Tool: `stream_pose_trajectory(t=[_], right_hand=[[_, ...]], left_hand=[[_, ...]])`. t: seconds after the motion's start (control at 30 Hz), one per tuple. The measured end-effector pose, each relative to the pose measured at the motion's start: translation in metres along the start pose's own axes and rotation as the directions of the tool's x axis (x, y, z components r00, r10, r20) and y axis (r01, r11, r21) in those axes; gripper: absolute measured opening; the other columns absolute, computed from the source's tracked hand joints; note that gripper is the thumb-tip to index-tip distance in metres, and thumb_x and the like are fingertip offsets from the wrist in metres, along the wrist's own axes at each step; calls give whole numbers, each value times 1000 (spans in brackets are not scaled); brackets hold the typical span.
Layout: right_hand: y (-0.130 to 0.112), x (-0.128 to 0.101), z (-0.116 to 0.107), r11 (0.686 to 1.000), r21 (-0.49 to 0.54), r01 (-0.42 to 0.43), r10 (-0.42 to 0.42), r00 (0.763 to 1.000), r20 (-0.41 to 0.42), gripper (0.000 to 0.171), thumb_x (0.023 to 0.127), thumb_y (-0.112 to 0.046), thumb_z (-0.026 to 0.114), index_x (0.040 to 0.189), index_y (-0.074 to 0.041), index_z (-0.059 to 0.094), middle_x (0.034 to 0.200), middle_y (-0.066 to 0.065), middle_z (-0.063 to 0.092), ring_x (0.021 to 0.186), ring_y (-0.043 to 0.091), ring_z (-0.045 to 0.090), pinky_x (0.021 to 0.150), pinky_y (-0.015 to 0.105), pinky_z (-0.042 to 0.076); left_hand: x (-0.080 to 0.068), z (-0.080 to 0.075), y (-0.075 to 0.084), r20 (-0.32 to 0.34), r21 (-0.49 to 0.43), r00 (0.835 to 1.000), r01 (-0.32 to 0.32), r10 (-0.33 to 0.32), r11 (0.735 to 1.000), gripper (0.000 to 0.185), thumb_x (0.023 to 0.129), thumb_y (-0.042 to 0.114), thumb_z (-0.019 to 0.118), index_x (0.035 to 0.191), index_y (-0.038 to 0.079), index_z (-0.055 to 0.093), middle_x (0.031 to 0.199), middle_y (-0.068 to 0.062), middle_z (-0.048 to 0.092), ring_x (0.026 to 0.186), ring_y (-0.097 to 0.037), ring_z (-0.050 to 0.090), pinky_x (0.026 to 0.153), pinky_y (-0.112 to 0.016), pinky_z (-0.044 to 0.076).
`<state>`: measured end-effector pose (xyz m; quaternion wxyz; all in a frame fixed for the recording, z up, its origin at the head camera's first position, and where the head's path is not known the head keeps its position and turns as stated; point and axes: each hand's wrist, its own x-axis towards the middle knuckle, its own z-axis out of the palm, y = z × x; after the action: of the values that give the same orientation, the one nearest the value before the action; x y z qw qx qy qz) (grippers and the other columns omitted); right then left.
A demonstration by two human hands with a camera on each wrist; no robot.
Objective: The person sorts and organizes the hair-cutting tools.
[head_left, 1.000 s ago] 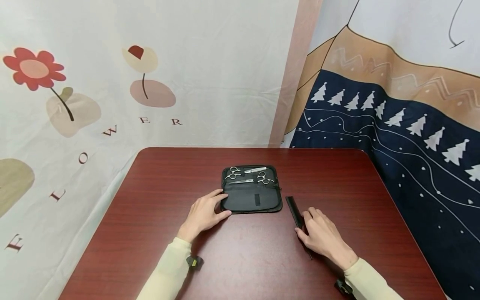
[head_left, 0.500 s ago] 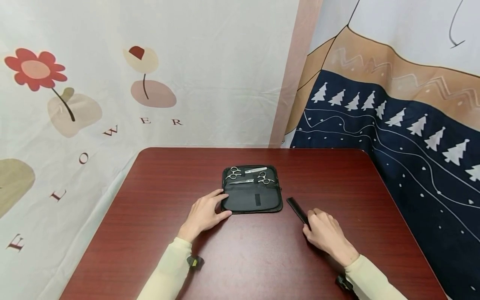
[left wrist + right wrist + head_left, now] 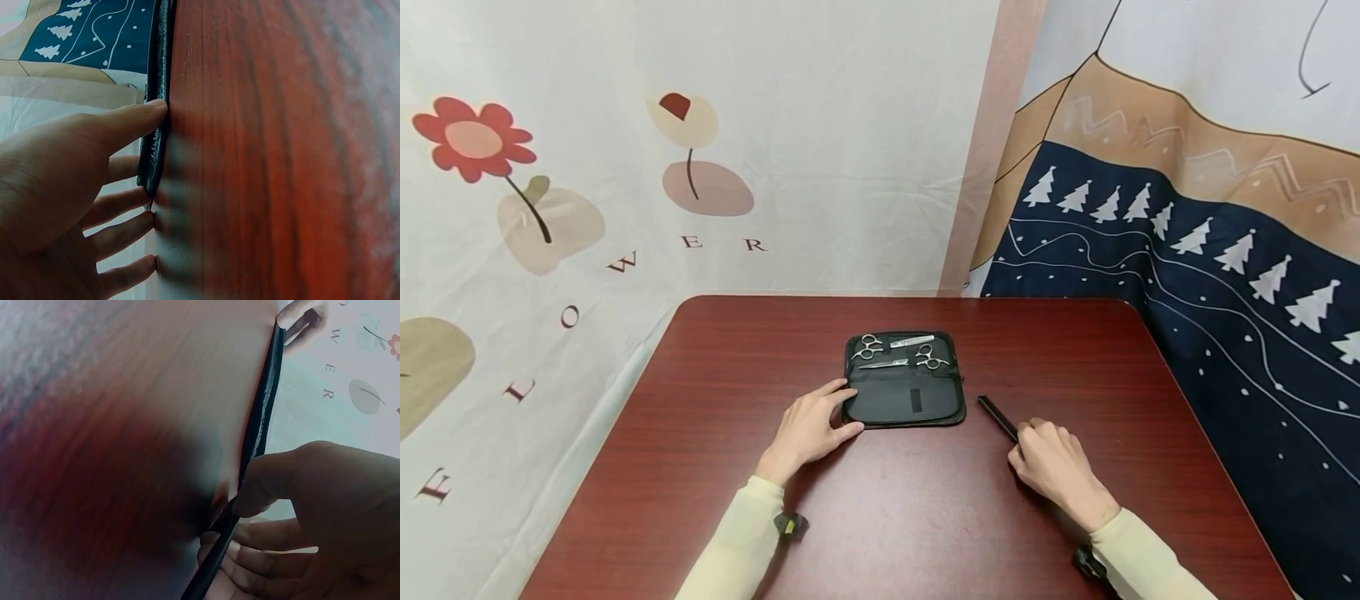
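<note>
A black zip case (image 3: 880,403) lies opened flat on the table, with two pairs of silver scissors, the upper scissors (image 3: 912,340) and the lower scissors (image 3: 883,363), tucked into its far half. My left hand (image 3: 808,425) rests at the case's near left corner, fingers extended along the edge. In the left wrist view its thumb touches the edge of the case (image 3: 156,81). To the right of the case, my right hand (image 3: 1054,468) grips a black comb (image 3: 997,418) by its near end. The right wrist view shows the comb (image 3: 210,565) pinched between thumb and fingers.
The reddish-brown wooden table (image 3: 760,342) has rounded far corners. Behind it hangs a white cloth (image 3: 850,167) printed with flowers, and a navy and tan tree-patterned cloth (image 3: 1195,275) hangs at the right.
The right fingers have closed round the comb, and its near end has swung to the right, so it slants more. The left hand and the case have stayed put.
</note>
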<state>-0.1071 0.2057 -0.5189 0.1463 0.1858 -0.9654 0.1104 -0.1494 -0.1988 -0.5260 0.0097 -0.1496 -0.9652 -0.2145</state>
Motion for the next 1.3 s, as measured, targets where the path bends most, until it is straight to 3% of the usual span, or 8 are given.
stream_pose_trajectory(t=[0.2, 0.6, 0.9, 1.1, 1.17, 1.3], right_hand=[[5, 3, -2, 1000, -10, 2, -2, 1000, -19, 33, 77, 4, 75, 61, -11, 49, 63, 9, 54, 50, 41, 66, 42, 50, 52], [8, 6, -7, 1000, 5, -18, 17, 1000, 26, 36, 82, 5, 75, 62, -11, 50, 61, 9, 55, 50, 38, 65, 43, 50, 52], [14, 13, -22, 986, 110, -123, 110, 987, 120, 34, 88, 1, 72, 65, -14, 52, 64, 6, 58, 58, 29, 63, 52, 49, 53], [18, 24, -34, 975, 169, -144, 127, 987, 103, 11, 97, -3, 74, 87, -6, 76, 81, 9, 77, 69, 25, 68, 62, 48, 58], [18, 28, -38, 967, 204, -156, 137, 985, 104, 8, 100, -5, 73, 97, -4, 81, 87, 10, 80, 69, 21, 66, 62, 43, 57], [18, 35, -43, 950, 266, -166, 145, 985, 97, 10, 102, -5, 74, 103, -2, 83, 84, 7, 79, 65, 12, 61, 60, 31, 50]], left_hand=[[0, -1, 1, -3, -2, 1000, -1, 1, 1000, 60, 97, 41, 88, 150, 15, 74, 164, -12, 65, 140, -43, 72, 106, -64, 63], [0, -1, 1, -5, 0, 1000, -3, 3, 1000, 60, 97, 41, 88, 150, 15, 74, 164, -13, 65, 140, -42, 72, 106, -64, 63], [0, 0, 1, -6, 0, 1000, 4, -4, 1000, 60, 97, 41, 88, 150, 16, 75, 164, -12, 65, 139, -42, 72, 105, -64, 63], [0, 0, 1, -6, 2, 1000, 5, -5, 1000, 60, 97, 41, 88, 150, 16, 74, 164, -12, 65, 139, -42, 72, 106, -63, 63], [0, 0, 1, -4, 4, 1000, 3, -3, 1000, 60, 97, 41, 88, 150, 16, 74, 164, -12, 65, 139, -42, 72, 106, -63, 63], [0, -1, 1, 1, 6, 1000, 0, 0, 1000, 60, 98, 42, 87, 150, 15, 74, 164, -13, 65, 139, -43, 72, 107, -63, 63]])
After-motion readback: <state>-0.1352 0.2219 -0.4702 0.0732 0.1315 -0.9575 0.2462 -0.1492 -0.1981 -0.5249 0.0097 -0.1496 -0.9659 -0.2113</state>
